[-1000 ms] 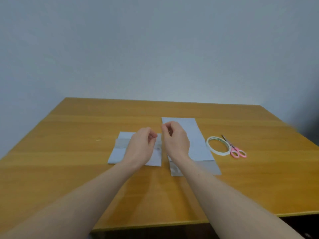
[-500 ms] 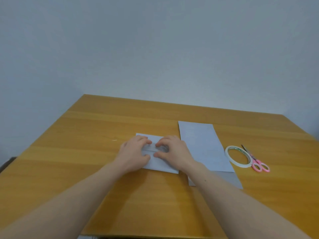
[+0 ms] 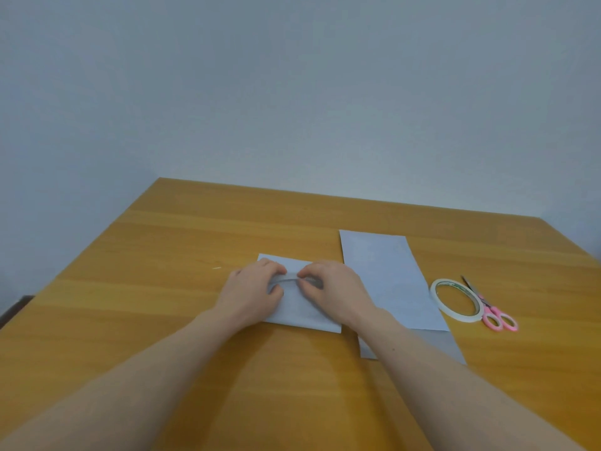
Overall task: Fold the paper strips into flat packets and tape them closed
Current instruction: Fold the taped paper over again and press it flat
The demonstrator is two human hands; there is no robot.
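Folded packet [image 3: 300, 312] flat on table [image 3: 162, 288], pinned under left hand [image 3: 252, 296] and right hand [image 3: 335, 292], each grip pinching tape strip [image 3: 286, 279] to seal the flap.

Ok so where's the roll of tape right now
In the head view the tape roll lies flat on the right side of the table, between the long paper strip and the pink scissors, touching the scissors.
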